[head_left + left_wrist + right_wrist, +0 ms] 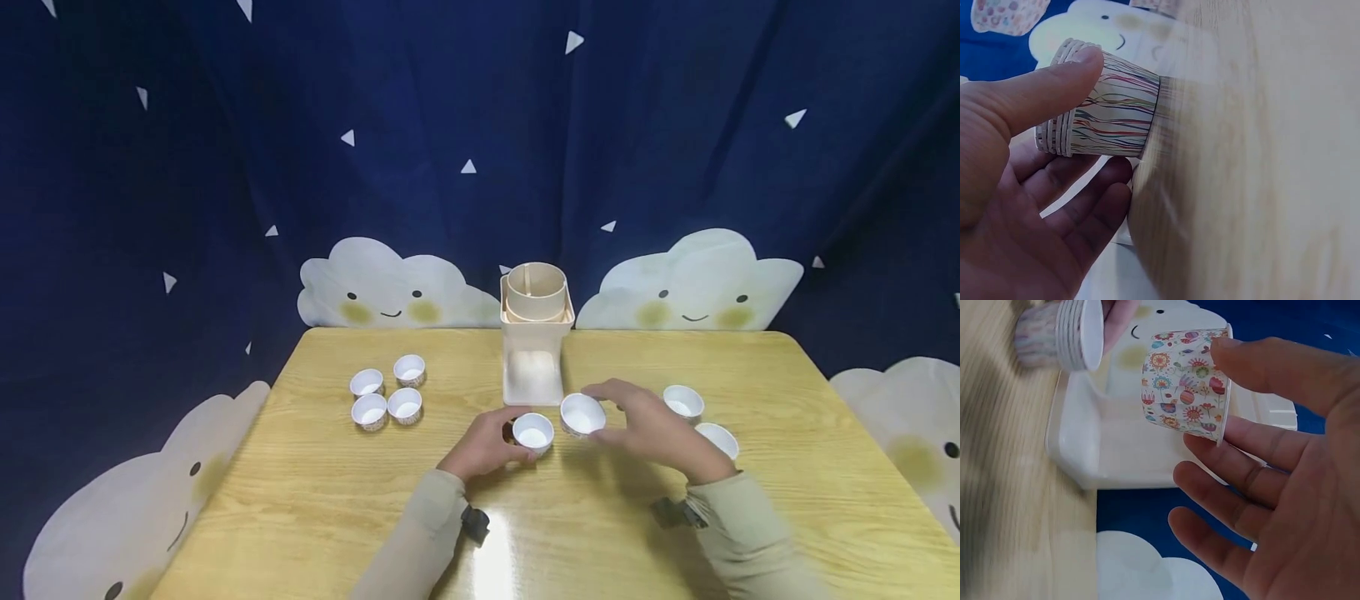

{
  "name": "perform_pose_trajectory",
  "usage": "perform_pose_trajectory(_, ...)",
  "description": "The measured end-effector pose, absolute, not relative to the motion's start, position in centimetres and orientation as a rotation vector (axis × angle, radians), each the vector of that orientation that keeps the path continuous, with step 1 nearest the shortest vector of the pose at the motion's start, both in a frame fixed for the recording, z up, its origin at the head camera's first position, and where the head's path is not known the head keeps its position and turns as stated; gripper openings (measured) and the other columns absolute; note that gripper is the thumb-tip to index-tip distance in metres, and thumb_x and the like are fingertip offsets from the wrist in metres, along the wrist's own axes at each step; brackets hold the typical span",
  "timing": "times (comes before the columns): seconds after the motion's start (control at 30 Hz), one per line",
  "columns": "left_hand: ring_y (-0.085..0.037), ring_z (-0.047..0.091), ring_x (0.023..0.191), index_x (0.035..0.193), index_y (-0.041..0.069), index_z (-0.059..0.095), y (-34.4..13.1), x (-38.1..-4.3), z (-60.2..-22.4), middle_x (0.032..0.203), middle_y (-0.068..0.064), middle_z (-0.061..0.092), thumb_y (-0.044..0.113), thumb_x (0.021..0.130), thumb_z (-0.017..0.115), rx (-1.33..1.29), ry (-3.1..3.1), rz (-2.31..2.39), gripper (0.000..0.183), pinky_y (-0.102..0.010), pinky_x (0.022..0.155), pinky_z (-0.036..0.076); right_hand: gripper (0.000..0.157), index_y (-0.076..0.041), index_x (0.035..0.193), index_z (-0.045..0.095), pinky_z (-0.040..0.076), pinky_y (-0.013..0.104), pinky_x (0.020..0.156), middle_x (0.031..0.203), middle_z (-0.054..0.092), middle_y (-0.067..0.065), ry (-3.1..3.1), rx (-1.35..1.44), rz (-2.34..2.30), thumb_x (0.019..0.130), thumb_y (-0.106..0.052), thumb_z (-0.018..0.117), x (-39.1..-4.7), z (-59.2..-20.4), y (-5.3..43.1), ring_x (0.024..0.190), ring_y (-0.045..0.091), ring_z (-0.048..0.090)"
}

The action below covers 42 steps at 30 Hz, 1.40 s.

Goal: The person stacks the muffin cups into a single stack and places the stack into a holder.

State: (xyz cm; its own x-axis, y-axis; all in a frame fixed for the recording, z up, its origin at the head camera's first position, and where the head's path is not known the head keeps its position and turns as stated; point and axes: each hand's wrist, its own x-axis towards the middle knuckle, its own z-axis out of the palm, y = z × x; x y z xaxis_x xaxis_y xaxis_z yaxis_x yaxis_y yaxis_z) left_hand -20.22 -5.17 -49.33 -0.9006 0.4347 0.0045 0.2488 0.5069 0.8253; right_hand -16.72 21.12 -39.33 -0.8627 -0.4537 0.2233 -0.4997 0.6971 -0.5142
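My left hand [487,446] grips a stack of nested paper baking cups [533,435], thumb on the rims and fingers on the other side. Coloured wavy lines run down the outside of this stack [1119,109], whose base is right at the tabletop in the left wrist view. Between thumb and fingers, my right hand [651,427] pinches a paper baking cup [1186,384] printed with flowers. It is raised off the table, just right of the stack, mouth up. Its ring and little fingers [1210,544] stay off the cup.
A cream plastic stand [532,371] with a round tube [536,300] on top is at the back middle of the table [300,500]. Several paper cups [370,412] are grouped at the left. Two more cups [683,402] are at the right, one partly behind my right hand.
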Motion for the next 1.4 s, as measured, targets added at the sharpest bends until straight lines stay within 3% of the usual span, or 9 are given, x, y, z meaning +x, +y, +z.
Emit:
perform_pose_trajectory(0.47,-0.005,0.059,0.087,0.134,0.023,0.062,-5.2,-20.3,-49.2,0.108,0.004,0.07,0.019,0.075,0.087,0.59,2.492,1.384,0.064,-0.022,0.08,0.05,0.051,-0.002,0.128,0.062,0.049,0.055,0.099,0.124,0.068,0.014,-2.838,0.716,0.994,0.08,-0.011,0.078,-16.6,-40.0,19.1,0.117,0.037,0.062)
perform_pose_trajectory(0.8,-0.007,0.061,0.086,0.135,0.022,0.061,-5.2,-20.3,-49.1,0.108,0.001,0.07,0.017,0.076,0.086,0.611,2.478,1.392,0.064,-0.022,0.077,0.051,0.049,0.001,0.124,0.064,0.051,0.052,0.095,0.118,0.069,0.014,-2.792,0.807,0.914,0.078,-0.008,0.079,-17.0,-40.3,18.1,0.111,0.035,0.065)
perform_pose_trajectory(1.4,-0.011,0.061,0.096,0.128,0.015,0.062,-4.9,-20.5,-49.0,0.113,0.001,0.069,0.022,0.072,0.089,0.598,2.561,1.324,0.062,-0.026,0.087,0.049,0.051,-0.001,0.126,0.062,0.054,0.047,0.09,0.115,0.068,0.01,-2.789,0.862,0.965,0.079,-0.008,0.078,-17.8,-41.3,16.8,0.107,0.029,0.066)
